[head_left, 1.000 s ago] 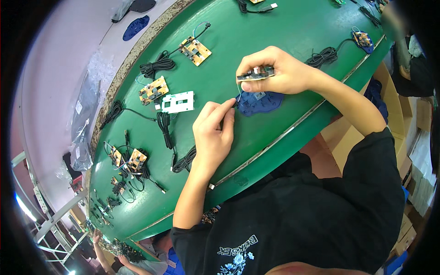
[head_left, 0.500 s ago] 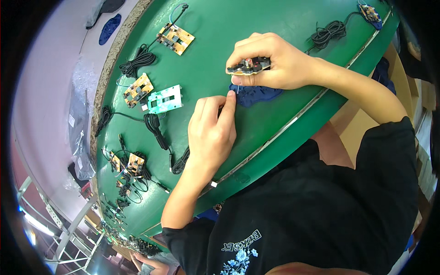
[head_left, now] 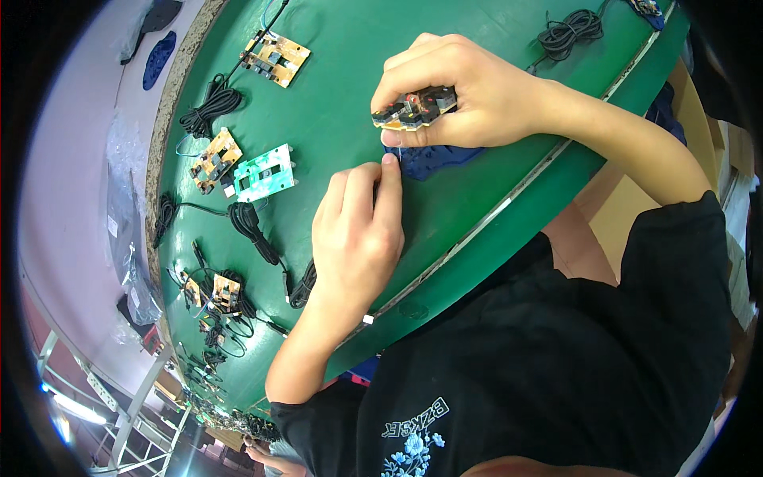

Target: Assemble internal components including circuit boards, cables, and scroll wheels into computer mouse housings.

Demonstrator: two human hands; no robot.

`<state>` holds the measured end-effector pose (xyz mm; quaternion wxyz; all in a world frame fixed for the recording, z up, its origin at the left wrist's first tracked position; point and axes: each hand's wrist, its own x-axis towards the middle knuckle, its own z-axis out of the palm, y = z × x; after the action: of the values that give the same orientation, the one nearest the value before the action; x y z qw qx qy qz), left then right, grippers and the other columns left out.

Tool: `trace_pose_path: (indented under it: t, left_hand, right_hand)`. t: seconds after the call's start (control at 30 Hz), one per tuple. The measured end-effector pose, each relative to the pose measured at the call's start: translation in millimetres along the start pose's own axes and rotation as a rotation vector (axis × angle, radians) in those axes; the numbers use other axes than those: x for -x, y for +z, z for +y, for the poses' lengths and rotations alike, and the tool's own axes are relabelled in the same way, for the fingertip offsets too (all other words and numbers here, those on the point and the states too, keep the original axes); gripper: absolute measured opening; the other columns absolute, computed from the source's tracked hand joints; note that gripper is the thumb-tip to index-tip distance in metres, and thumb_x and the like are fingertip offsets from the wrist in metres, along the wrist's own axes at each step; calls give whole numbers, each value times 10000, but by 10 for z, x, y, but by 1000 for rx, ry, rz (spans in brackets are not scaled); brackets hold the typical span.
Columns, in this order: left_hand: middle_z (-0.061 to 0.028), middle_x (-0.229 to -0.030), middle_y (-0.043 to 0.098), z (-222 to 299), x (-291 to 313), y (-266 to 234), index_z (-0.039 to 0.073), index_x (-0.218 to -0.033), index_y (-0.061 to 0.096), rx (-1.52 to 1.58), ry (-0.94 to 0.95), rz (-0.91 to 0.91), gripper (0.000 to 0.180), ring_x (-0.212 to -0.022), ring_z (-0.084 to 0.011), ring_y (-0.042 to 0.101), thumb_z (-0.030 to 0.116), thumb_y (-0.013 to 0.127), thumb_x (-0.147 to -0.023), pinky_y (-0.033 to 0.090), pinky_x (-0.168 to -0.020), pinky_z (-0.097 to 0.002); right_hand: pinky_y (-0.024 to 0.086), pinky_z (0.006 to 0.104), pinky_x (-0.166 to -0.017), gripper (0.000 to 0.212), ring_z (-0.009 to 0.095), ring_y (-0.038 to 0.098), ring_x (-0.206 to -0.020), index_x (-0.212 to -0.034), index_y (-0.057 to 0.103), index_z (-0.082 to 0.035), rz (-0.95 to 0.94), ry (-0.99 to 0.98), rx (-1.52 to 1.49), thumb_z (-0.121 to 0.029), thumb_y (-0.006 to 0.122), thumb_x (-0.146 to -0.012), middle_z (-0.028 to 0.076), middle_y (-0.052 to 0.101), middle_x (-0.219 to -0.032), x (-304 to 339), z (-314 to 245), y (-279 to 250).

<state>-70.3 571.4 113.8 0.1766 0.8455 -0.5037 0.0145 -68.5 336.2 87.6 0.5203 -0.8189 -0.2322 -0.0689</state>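
My right hand (head_left: 477, 95) grips a small circuit board (head_left: 415, 111) with black components, thumb beneath and fingers over the top. Under that hand lies a dark blue moulded plastic shell (head_left: 437, 162) on the green table, partly covered by the hand. My left hand (head_left: 358, 226) is closed, its fingertips at the shell's left edge. A thin pale wire (head_left: 399, 151) runs between the board and those fingertips. What sits inside the left fingers is hidden.
On the green table (head_left: 334, 103) lie tan circuit boards (head_left: 276, 59) with black cables, a pale green frame (head_left: 266, 172) and a coiled cable (head_left: 571, 34). A tangle of boards and wires (head_left: 226, 292) lies to the left. The table's near edge (head_left: 477, 226) runs beside me.
The view has shifted, so most things on the table appear farther left. My right hand and the board have moved slightly left over the shell. Both hands keep their closed grips.
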Motion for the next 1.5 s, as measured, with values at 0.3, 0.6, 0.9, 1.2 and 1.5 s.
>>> trace_pose_path:
  t: [0.3,0.6,0.9,1.2,1.5]
  left_hand:
    - [-78,-898,539,89,-32,-173,-119,-1169,655,-365,216,-240,401,-821,-203,562,32,649,-798,470,-669,-308]
    - [-120,-935,679,-173,-111,44,2,-991,744,335,-157,122,157,-847,-268,648,-6,756,-834,520,-744,-360]
    - [-89,-940,666,-179,-155,122,19,-991,756,392,-93,147,218,-829,-250,620,-47,759,-783,490,-727,-356]
    - [-88,-864,597,-209,-190,130,31,-1079,746,443,-135,74,266,-759,-263,540,-14,744,-816,438,-694,-379]
    - [-134,-923,636,-238,-295,-27,-9,-1056,712,492,-191,-39,223,-846,-310,606,5,745,-835,495,-747,-403]
  right_hand:
    - [502,334,-711,258,212,622,-737,-966,699,-17,41,138,-43,-243,779,-871,103,661,-804,88,-168,-34]
    - [461,311,-660,174,164,557,-713,-937,689,-2,-68,243,-66,-118,786,-850,58,623,-784,-53,-175,-72]
    - [504,412,-699,125,332,652,-805,-864,676,-7,-370,464,339,-22,728,-752,141,676,-832,-349,-297,-281]
    - [533,463,-692,159,346,676,-785,-824,649,-25,-491,191,570,-49,737,-693,123,685,-816,-479,-134,-152]
    - [506,422,-759,473,316,654,-876,-1110,573,-13,-675,450,-81,-261,799,-777,164,656,-872,-661,-263,-603]
